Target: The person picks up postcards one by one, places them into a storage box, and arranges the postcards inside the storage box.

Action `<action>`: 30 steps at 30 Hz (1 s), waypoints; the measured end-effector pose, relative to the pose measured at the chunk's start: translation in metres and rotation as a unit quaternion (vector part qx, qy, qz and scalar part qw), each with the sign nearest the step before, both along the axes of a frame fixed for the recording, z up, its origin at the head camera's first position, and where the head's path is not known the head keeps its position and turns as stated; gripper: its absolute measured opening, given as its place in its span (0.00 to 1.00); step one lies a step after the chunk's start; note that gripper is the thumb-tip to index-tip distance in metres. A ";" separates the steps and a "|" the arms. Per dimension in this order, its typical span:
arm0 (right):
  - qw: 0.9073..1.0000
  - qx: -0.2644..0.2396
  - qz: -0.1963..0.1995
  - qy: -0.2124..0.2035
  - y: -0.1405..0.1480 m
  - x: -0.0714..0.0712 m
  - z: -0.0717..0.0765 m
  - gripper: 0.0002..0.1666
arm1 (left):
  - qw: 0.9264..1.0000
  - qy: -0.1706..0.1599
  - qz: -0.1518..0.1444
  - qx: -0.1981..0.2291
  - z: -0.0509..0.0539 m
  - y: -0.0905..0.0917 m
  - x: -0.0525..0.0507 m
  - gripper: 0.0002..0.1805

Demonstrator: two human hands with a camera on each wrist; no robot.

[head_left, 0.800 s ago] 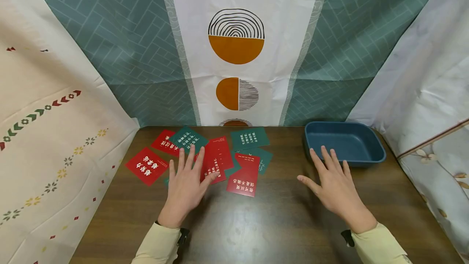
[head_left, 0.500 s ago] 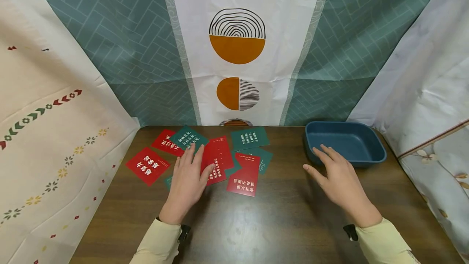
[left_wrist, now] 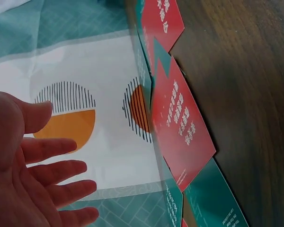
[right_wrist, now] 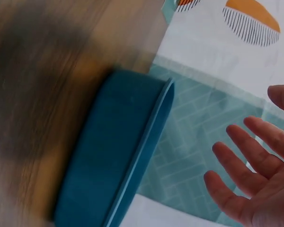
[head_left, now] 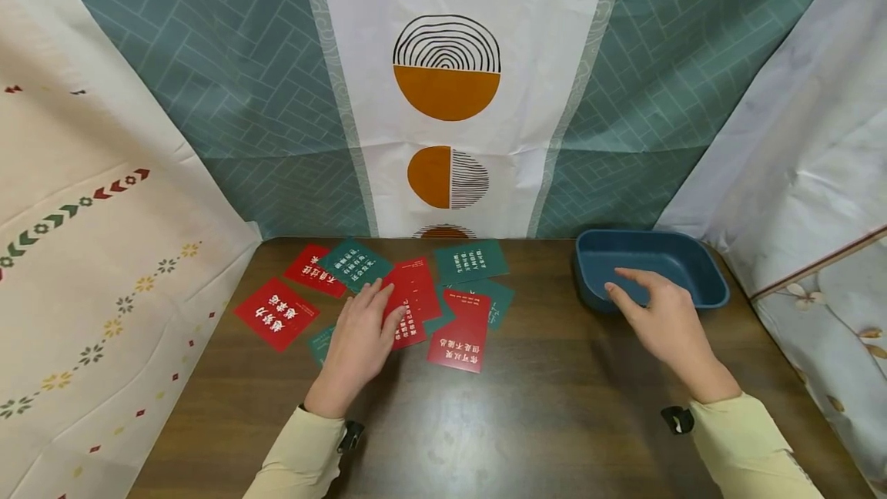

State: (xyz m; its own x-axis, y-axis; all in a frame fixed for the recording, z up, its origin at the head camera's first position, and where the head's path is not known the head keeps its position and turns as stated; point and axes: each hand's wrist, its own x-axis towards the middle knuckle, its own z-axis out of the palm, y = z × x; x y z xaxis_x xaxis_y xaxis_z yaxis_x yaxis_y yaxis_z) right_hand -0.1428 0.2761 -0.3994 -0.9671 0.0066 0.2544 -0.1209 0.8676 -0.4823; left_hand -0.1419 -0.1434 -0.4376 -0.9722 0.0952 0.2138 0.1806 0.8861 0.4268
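My left hand (head_left: pixel 356 341) hovers over a scatter of printed cards with its fingers relaxed, holding nothing. Around it lie a red card (head_left: pixel 277 314) at the left, a teal card (head_left: pixel 355 264) behind its fingertips and a larger red card (head_left: pixel 416 287) beside its thumb. In the left wrist view, a red card (left_wrist: pixel 182 125) overlaps a teal card (left_wrist: pixel 215 196). My right hand (head_left: pixel 668 326) is held in the air before a blue plastic tub (head_left: pixel 586 291), thumb and fingers apart and nothing between them. Its fingers look loosely bent in the right wrist view, apart from the tub wall (right_wrist: pixel 116 132).
Another red card (head_left: pixel 460 337) lies right of my left hand, partly over teal ones, with a teal card (head_left: pixel 473 261) behind. Everything rests on a brown wooden table (head_left: pixel 499 414). Patterned cloth (head_left: pixel 270 122) hangs along the back and both sides.
My right hand has shifted right and turned, its spread fingers drawing together. The left hand's spread fingers have come closer together and bent slightly. The cards and tub have stayed put.
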 end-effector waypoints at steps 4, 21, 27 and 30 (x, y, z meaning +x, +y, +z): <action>1.000 0.011 -0.013 -0.006 0.014 -0.010 0.000 0.35 | 1.000 -0.006 0.001 0.001 -0.002 0.000 -0.002 0.33; 0.989 0.047 -0.103 -0.092 0.123 -0.066 -0.015 0.45 | 0.999 0.004 -0.003 -0.040 -0.004 -0.010 -0.006 0.28; 0.981 0.071 -0.117 -0.141 0.144 -0.071 -0.022 0.42 | 0.999 0.005 -0.005 -0.053 -0.006 -0.010 -0.010 0.28; 0.975 0.078 -0.116 -0.171 0.151 -0.072 -0.023 0.44 | 0.999 0.005 -0.004 -0.054 -0.007 -0.010 -0.011 0.29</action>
State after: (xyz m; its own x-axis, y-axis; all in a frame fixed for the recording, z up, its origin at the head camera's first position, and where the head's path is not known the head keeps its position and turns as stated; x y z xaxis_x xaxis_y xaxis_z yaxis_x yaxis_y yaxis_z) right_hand -0.2146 0.4268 -0.4220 -0.9725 0.2232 -0.0672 0.2329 0.9182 -0.3205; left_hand -0.1534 -0.1539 -0.4447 -0.9693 0.1257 0.2114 0.1914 0.9254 0.3271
